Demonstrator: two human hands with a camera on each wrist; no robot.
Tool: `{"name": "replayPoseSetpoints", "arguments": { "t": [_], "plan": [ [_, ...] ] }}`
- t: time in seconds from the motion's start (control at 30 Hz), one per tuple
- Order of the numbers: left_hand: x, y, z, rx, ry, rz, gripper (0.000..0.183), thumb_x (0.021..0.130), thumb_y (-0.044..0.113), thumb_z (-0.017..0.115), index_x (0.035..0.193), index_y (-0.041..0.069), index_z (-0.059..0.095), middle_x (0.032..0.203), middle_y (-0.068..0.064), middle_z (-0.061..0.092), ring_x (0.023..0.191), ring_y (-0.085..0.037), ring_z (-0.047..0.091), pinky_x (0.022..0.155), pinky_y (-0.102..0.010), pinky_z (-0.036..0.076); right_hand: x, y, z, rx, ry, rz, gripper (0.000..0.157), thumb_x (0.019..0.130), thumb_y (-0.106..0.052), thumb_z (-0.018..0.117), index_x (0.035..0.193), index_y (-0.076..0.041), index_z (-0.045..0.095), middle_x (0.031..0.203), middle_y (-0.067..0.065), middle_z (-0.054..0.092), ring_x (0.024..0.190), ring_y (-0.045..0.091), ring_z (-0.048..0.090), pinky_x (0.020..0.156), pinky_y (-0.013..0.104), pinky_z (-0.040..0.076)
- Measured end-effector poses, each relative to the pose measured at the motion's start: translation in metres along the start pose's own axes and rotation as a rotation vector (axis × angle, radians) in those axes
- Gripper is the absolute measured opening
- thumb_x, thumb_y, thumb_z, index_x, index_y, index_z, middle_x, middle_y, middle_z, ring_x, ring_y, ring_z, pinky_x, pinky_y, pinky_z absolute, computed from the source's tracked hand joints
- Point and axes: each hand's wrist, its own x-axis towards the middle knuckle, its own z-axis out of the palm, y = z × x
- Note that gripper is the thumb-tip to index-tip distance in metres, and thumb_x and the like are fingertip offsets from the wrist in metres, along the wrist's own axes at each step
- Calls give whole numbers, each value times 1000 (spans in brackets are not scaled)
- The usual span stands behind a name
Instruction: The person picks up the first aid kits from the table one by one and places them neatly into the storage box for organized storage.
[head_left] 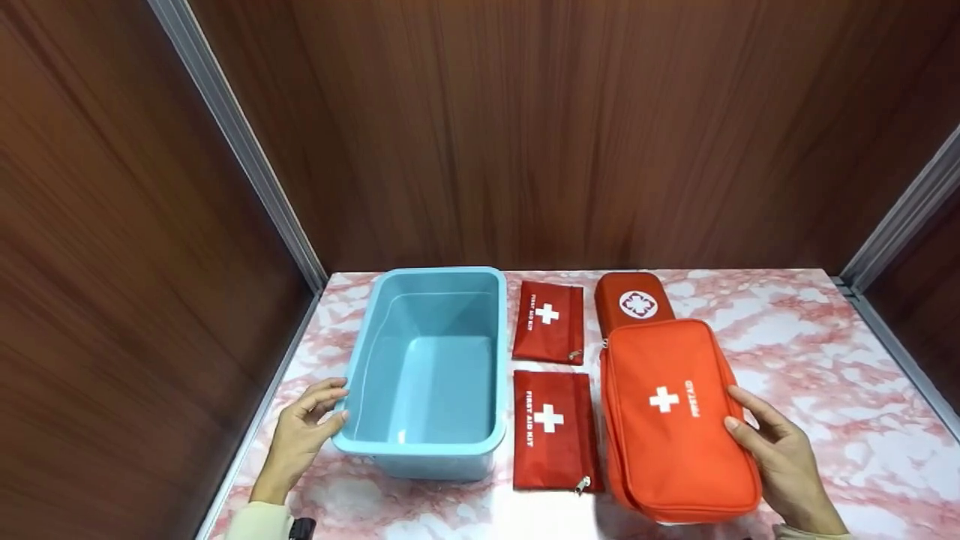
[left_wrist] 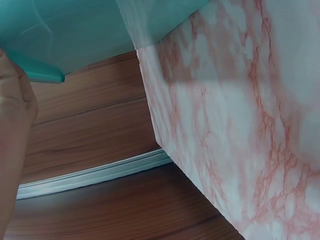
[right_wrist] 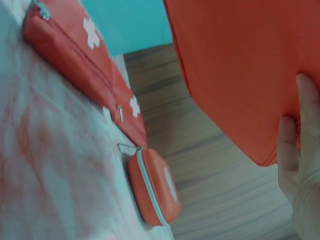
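A light blue plastic tub stands left of centre on the table, its inside bare. My left hand pinches the tub's left rim near the front corner, thumb and fingers at the edge. On the right, my right hand grips the right edge of a large orange-red first aid bag with a white cross. In the right wrist view this bag is raised above the table, with the fingers against its side. The bag overlaps the lower part of a small red hard case in the head view.
Two flat red first aid pouches, a rear one and a front one, lie between tub and bag. The pink-and-white marbled table is walled by brown wood-grain panels at the back and sides.
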Motion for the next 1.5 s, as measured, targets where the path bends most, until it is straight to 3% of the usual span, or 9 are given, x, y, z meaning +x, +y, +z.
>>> {"name": "replayPoseSetpoints", "arguments": {
  "t": [0.2, 0.5, 0.87, 1.33, 1.5],
  "plan": [
    [-1, -2, 2, 10, 21, -9, 32, 84, -18, 66, 116, -21, 61, 130, -14, 57, 115, -7, 59, 100, -18, 44, 1, -4, 9, 41, -9, -16, 45, 97, 16, 48, 136, -2, 61, 128, 0, 64, 96, 20, 71, 72, 34, 60],
    [-1, -5, 4, 8, 73, -21, 31, 83, -19, 67, 114, -20, 63, 125, -4, 62, 113, -6, 61, 98, -19, 46, 8, -10, 21, 63, -3, -25, 43, 99, 12, 47, 132, -9, 67, 122, 1, 67, 98, 16, 69, 76, 29, 59],
    [2, -2, 4, 47, 107, -84, 30, 81, -19, 68, 112, -17, 67, 125, -9, 64, 112, -7, 62, 97, -20, 48, 18, -12, 40, 92, -4, -16, 42, 100, 8, 49, 131, -12, 67, 118, 3, 68, 100, 15, 68, 79, 27, 58],
    [1, 5, 5, 82, 113, -114, 34, 81, -14, 74, 114, -17, 66, 127, -19, 62, 107, -4, 63, 93, -17, 49, 26, -9, 65, 128, -5, 7, 39, 100, 7, 51, 128, -13, 69, 114, 2, 67, 96, 14, 68, 79, 26, 57],
    [1, 4, 5, 89, 127, -118, 34, 80, -13, 75, 113, -17, 67, 125, -16, 63, 108, -2, 62, 94, -16, 48, 28, -7, 71, 116, -11, -4, 38, 100, 6, 52, 128, -13, 69, 111, 2, 66, 95, 13, 67, 79, 25, 57]
  ]
}}
